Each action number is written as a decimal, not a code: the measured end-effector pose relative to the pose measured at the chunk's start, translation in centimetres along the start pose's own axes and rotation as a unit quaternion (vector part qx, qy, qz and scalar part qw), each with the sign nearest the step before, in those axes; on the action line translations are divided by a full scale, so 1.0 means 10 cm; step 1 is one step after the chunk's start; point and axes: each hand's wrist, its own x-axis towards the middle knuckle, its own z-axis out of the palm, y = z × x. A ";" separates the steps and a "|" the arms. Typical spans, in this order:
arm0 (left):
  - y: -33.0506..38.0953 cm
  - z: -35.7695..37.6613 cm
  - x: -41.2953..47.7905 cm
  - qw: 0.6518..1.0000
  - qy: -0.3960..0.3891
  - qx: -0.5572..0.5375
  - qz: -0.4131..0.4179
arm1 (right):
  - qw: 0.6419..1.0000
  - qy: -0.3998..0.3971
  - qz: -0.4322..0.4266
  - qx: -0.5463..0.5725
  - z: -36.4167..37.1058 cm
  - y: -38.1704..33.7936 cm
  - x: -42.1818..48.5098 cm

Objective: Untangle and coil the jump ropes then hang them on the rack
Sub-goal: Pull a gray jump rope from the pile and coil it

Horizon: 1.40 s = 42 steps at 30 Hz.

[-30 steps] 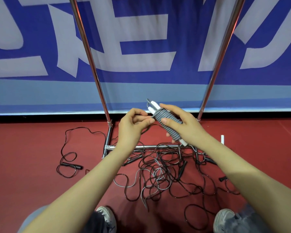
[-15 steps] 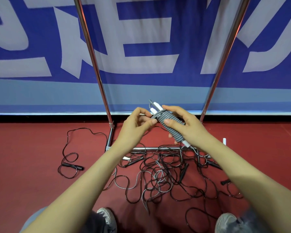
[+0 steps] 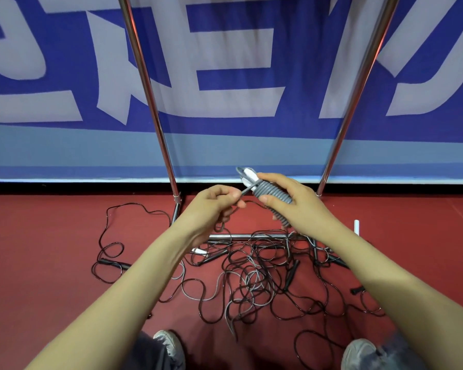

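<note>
Jump rope coil (image 3: 272,194), one, gripped by right hand (image 3: 304,208); left hand (image 3: 209,208) pinches its end.

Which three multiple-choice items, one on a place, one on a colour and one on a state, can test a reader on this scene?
1. Where does the tangled pile of black and grey jump ropes lie?
A. on the red floor at the foot of the chrome metal rack
B. on a table
C. in a basket

2. What colour is the tightly coiled rope bundle in the right hand?
A. black
B. grey
C. yellow

3. What does the left hand do?
A. lies flat on the floor
B. hangs empty
C. pinches the bundle's loose end

Key: 1 A, the ropes spread on the floor round the rack's base bar; 2 B, its turns are grey; 3 C, thumb and finger close on the grey end.
</note>
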 end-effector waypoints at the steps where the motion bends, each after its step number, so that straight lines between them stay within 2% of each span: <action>1: -0.02 0.01 0.00 1.000 0.003 -0.011 -0.004 | 0.999 0.002 0.009 0.034 0.01 -0.01 0.00; 4: -0.04 0.06 0.01 0.997 0.055 -0.050 0.032 | 0.991 -0.007 0.023 0.131 0.03 -0.05 0.00; 7: -0.07 0.09 0.00 0.988 0.101 -0.023 0.112 | 0.981 -0.013 0.025 0.191 0.05 -0.08 0.00; 11: -0.09 0.10 0.00 0.980 0.120 0.006 0.161 | 0.975 -0.027 0.007 0.220 0.04 -0.09 -0.02; 18: -0.14 0.24 -0.04 0.944 0.216 0.098 0.229 | 0.967 -0.024 -0.025 0.251 0.14 -0.08 -0.03; 23: -0.07 0.23 -0.05 0.954 0.210 0.077 0.202 | 0.972 -0.011 -0.040 0.230 0.14 -0.07 -0.02; 27: -0.03 0.28 -0.08 0.976 0.142 -0.032 0.161 | 0.975 -0.011 -0.051 0.217 0.16 -0.09 -0.02; 32: 0.05 0.32 -0.13 0.978 0.069 -0.154 0.121 | 0.972 -0.033 -0.072 0.221 0.26 -0.08 -0.02; 39: 0.06 0.27 -0.09 0.966 0.096 -0.222 0.090 | 0.977 -0.042 -0.063 0.199 0.42 -0.13 0.10; 42: 0.08 0.17 -0.04 0.972 0.088 -0.206 0.078 | 0.992 -0.002 -0.027 0.127 0.23 -0.18 0.17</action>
